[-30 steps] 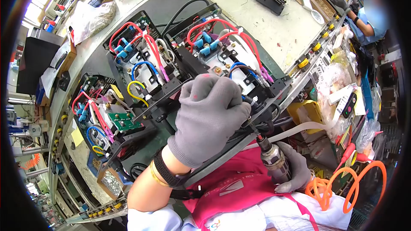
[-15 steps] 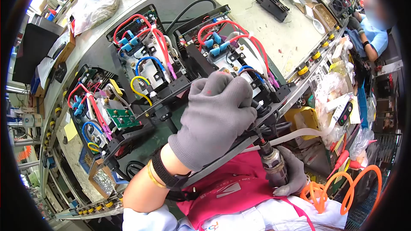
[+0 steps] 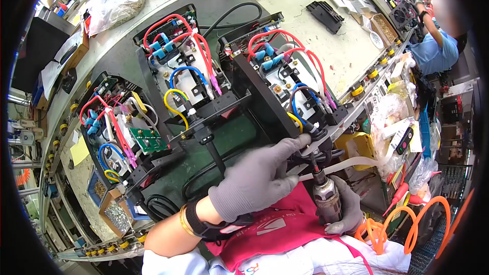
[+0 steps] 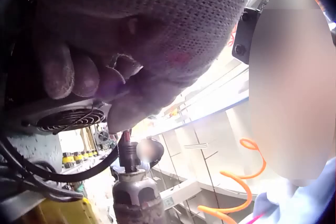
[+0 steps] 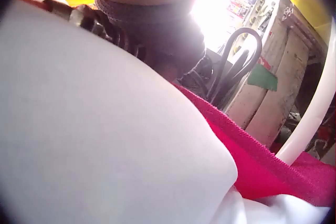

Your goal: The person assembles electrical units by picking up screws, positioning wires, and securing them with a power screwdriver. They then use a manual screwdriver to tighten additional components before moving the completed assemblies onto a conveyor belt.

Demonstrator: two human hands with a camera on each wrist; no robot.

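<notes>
A black open electrical unit (image 3: 261,97) with red, blue and yellow wires stands at the bench's near edge. My left hand (image 3: 299,148), in a grey glove, grips its front edge. In the left wrist view the fingers (image 4: 68,71) curl above the fan grille (image 4: 68,120) and the thumb lies by the bit's tip. My right hand (image 3: 351,209) grips a metal pneumatic screwdriver (image 3: 326,201) below the bench edge. Its bit (image 4: 126,142) points up at the unit's front face. The right wrist view shows only a white sleeve and a pink apron (image 5: 273,166).
Two more open units (image 3: 178,71) (image 3: 117,122) stand to the left. A box of screws (image 3: 119,216) sits at the near left edge. An orange coiled hose (image 3: 407,224) hangs at the right, and a white hose (image 3: 351,160) runs under the bench. Another person (image 3: 433,46) works at the far right.
My left hand has slid off the top of the unit down to its front edge, uncovering the wiring. The screwdriver stays upright under the edge.
</notes>
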